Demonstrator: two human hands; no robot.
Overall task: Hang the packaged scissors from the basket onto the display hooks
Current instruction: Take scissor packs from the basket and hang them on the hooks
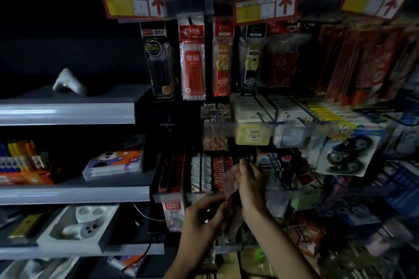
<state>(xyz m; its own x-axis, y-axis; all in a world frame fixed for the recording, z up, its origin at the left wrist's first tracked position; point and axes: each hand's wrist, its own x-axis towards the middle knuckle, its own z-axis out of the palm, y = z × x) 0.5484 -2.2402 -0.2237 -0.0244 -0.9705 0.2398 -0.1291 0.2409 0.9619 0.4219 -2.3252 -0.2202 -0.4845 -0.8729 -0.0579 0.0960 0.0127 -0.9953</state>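
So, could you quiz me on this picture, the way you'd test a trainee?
1. True or false: the left hand and the right hand both hold the package.
2. Which way do the arrows on the red signs point? A) up B) down C) left
3. Fill in: the pen packs hang ___ the hands.

Key: 1 true; 2 A; 3 above.
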